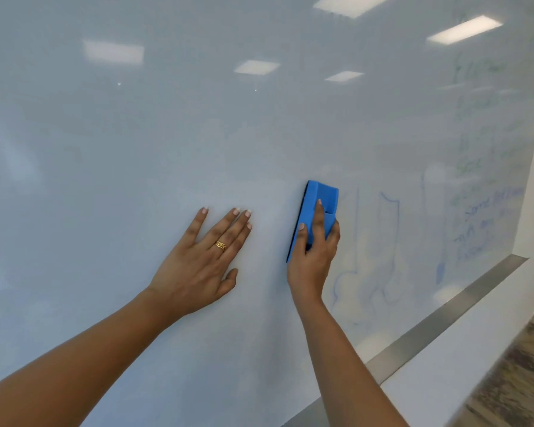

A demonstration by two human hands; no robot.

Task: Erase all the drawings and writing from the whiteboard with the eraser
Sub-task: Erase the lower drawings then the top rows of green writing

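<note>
A person is standing close to a large glossy whiteboard (pixel 136 180), seen from their own eyes. Their right hand (pixel 313 260) is gripping a blue eraser (pixel 318 211), fingers (pixel 319 217) curled over its back and thumb on its left edge, holding its dark felt face flat against the board, likely so the whole pad wipes. The left hand (pixel 204 260), wearing a gold ring (pixel 220 245), is lying flat with fingers spread wide on the bare surface just left of the eraser, seemingly bracing the body. Right of the eraser, faint blue outlines (pixel 389 241) and green and blue writing (pixel 481 186) are remaining, so that side looks unfinished. A metal frame strip (pixel 444 322) is running along the bottom edge.
</note>
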